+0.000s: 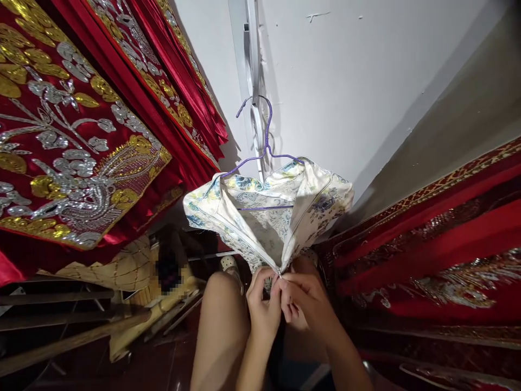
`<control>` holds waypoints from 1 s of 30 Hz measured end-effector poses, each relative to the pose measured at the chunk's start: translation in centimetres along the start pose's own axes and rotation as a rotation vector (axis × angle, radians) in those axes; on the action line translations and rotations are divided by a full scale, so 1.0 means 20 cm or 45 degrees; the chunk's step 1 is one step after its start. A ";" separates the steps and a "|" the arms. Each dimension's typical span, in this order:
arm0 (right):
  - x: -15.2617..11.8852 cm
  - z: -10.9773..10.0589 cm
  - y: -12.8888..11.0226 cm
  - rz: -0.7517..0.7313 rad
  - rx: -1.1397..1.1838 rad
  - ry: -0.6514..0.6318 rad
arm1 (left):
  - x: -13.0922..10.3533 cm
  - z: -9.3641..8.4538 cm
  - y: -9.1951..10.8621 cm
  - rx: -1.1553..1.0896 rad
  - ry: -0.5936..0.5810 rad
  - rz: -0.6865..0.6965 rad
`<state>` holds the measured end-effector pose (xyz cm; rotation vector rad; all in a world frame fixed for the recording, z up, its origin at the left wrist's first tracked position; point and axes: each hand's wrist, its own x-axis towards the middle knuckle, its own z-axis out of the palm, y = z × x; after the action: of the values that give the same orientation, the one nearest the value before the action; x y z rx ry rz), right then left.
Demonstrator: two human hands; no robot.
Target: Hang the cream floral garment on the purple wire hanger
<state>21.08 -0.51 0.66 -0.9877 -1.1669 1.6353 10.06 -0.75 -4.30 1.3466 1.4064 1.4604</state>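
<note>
A white garment with a blue and yellow floral print hangs in front of me on a purple wire hanger. Its front falls open in a deep V, with a zipper edge along each side. At the bottom of the V, my left hand pinches the fabric close to the zipper. My right hand is closed at the same spot, fingertips touching the zipper where the two edges meet. The fingers hide the zipper pull, and both hands are nearly against each other. The lower part of the garment is hidden behind the hands.
A white metal rail against the wall bears the hanger. Red cloth with gold and silver embroidery hangs at left, and more red embroidered cloth is at right. Wooden poles lie low on the left.
</note>
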 end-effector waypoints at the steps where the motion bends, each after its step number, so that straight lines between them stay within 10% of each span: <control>1: 0.01 0.00 -0.02 0.005 0.009 0.028 | 0.01 -0.01 0.00 0.006 -0.023 0.025; 15: 0.40 0.06 -0.62 -0.358 0.189 0.217 | 0.09 -0.05 -0.12 0.214 -0.267 0.238; 21: 0.38 0.07 -0.64 -0.423 0.147 0.189 | 0.14 -0.08 -0.14 0.207 -0.401 0.201; 30: 0.33 0.07 -0.59 -0.507 -0.016 0.166 | 0.54 -0.20 0.48 0.148 0.022 0.673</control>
<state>20.15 7.44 11.68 -0.7950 -1.1969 1.2317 5.55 6.88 7.65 1.8837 1.2106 1.7393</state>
